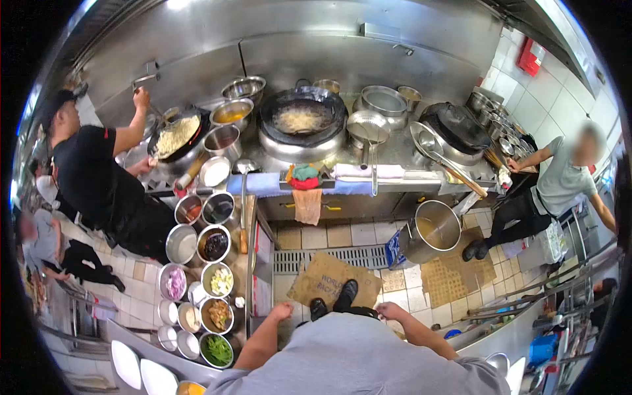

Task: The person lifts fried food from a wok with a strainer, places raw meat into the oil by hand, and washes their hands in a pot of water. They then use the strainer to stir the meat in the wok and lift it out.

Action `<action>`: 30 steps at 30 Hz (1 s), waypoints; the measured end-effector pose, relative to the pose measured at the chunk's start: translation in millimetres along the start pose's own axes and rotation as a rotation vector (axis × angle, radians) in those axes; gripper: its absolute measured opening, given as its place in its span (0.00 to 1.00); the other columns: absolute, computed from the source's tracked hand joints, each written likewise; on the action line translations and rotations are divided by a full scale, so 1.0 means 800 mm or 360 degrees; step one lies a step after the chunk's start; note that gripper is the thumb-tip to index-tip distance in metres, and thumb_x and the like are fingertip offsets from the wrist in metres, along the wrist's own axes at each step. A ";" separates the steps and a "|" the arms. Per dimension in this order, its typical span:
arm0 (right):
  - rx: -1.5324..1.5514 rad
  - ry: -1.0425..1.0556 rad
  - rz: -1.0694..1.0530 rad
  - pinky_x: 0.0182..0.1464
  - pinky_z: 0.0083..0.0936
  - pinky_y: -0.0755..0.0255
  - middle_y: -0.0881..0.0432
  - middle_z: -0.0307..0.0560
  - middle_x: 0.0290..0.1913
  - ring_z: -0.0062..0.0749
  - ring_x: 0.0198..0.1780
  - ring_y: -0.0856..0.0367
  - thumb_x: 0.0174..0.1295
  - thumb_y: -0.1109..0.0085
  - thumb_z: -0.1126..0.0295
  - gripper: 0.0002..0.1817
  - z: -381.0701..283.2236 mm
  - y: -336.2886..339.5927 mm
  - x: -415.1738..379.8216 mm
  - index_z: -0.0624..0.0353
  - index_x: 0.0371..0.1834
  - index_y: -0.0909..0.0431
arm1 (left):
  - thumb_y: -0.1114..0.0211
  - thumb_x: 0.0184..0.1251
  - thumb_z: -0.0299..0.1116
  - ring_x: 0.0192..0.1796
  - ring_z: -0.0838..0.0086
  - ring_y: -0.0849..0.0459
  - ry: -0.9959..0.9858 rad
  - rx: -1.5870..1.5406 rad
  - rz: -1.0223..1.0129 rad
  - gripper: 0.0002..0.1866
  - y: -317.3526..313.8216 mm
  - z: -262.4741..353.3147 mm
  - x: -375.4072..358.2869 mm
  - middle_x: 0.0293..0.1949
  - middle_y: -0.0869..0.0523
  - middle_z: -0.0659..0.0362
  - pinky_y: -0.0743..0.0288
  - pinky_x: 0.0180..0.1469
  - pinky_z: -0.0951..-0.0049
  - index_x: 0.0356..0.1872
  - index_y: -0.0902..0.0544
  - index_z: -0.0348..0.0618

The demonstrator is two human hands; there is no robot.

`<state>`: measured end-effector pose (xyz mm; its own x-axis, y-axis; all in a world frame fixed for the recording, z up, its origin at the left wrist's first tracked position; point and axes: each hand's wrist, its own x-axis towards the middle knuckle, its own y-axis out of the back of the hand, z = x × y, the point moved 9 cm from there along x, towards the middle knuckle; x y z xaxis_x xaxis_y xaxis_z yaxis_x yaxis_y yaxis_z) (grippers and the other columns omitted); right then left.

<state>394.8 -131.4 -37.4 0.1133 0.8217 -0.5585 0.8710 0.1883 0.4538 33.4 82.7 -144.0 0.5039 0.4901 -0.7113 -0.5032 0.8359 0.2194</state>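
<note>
Both of my arms hang forward beside my body. My left hand (283, 311) is loosely closed with nothing visible in it, close to the counter of ingredient bowls. My right hand (391, 312) is also curled near my hip, with nothing visible in it. Nearest the left hand are bowls of green vegetables (216, 349), brown cooked pieces (217, 315) and pale chopped vegetables (218, 280). A ladle (243, 197) with a wooden handle lies along that counter. In front, a big wok (303, 117) holds bubbling oil with pale food in it.
A co-worker (105, 171) at left tends a wok of noodles (176, 137). Another person (553, 171) stands at right. A tall pot (431, 230) stands on the floor, front right. A strainer (368, 128) and a covered wok (454, 125) sit on the range. Cardboard (336, 280) lies underfoot.
</note>
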 end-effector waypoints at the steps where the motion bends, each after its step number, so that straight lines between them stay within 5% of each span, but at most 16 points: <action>1: 0.0047 0.0090 0.0033 0.27 0.26 0.28 0.19 0.45 0.26 0.29 0.24 0.21 0.58 0.54 0.62 0.14 -0.046 0.014 -0.006 0.58 0.33 0.21 | 0.49 0.59 0.39 0.20 0.75 0.26 -0.0002 -0.0038 0.0011 0.11 -0.001 0.030 -0.014 0.22 0.21 0.59 0.35 0.19 0.74 0.26 0.23 0.45; 5: -0.0198 0.0267 0.0052 0.28 0.25 0.28 0.19 0.45 0.26 0.29 0.25 0.21 0.56 0.53 0.66 0.11 -0.073 0.019 0.010 0.58 0.32 0.21 | 0.49 0.59 0.38 0.21 0.75 0.24 0.0031 -0.0113 0.0146 0.10 -0.009 0.068 -0.052 0.25 0.20 0.61 0.36 0.19 0.74 0.26 0.23 0.45; 11: 0.0114 -0.0285 -0.0127 0.26 0.26 0.28 0.22 0.43 0.23 0.28 0.24 0.21 0.55 0.53 0.69 0.09 -0.002 0.027 -0.001 0.58 0.28 0.22 | 0.48 0.57 0.36 0.18 0.75 0.25 0.0147 0.0177 0.0050 0.11 -0.009 0.029 -0.070 0.17 0.23 0.61 0.32 0.20 0.70 0.22 0.22 0.43; 18: 0.0313 -0.0699 -0.0047 0.20 0.26 0.29 0.21 0.41 0.29 0.28 0.26 0.22 0.55 0.55 0.71 0.09 0.061 0.024 -0.038 0.58 0.32 0.23 | 0.49 0.55 0.42 0.22 0.70 0.20 0.0309 0.0477 0.0266 0.15 0.019 -0.022 -0.095 0.23 0.17 0.55 0.27 0.26 0.67 0.30 0.18 0.45; 25: 0.0261 -0.0584 -0.0123 0.23 0.27 0.30 0.22 0.42 0.28 0.30 0.26 0.21 0.56 0.55 0.72 0.10 0.029 0.011 -0.026 0.57 0.35 0.22 | 0.50 0.54 0.44 0.24 0.68 0.19 0.0289 0.0490 0.0208 0.16 0.015 -0.016 -0.083 0.23 0.17 0.55 0.26 0.28 0.65 0.32 0.18 0.46; 29: -0.0099 0.0040 -0.0171 0.25 0.28 0.28 0.22 0.45 0.32 0.32 0.28 0.20 0.58 0.58 0.73 0.12 0.033 0.000 0.015 0.58 0.36 0.22 | 0.49 0.54 0.44 0.22 0.69 0.20 0.0294 0.0360 0.0206 0.15 0.010 0.011 -0.079 0.21 0.18 0.57 0.27 0.26 0.66 0.29 0.19 0.46; 30: 0.0621 -0.0307 -0.0263 0.24 0.28 0.27 0.21 0.46 0.33 0.32 0.29 0.20 0.57 0.59 0.73 0.12 0.045 -0.002 0.015 0.58 0.36 0.22 | 0.48 0.54 0.43 0.20 0.69 0.21 0.0279 0.0350 0.0178 0.14 0.007 0.011 -0.071 0.20 0.18 0.57 0.28 0.25 0.67 0.26 0.19 0.45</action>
<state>411.6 -141.0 -69.8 0.0122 0.6756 -0.7372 0.9954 0.0615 0.0729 8.6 61.6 -96.3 0.3154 0.5478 -0.7749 -0.3749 0.8221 0.4286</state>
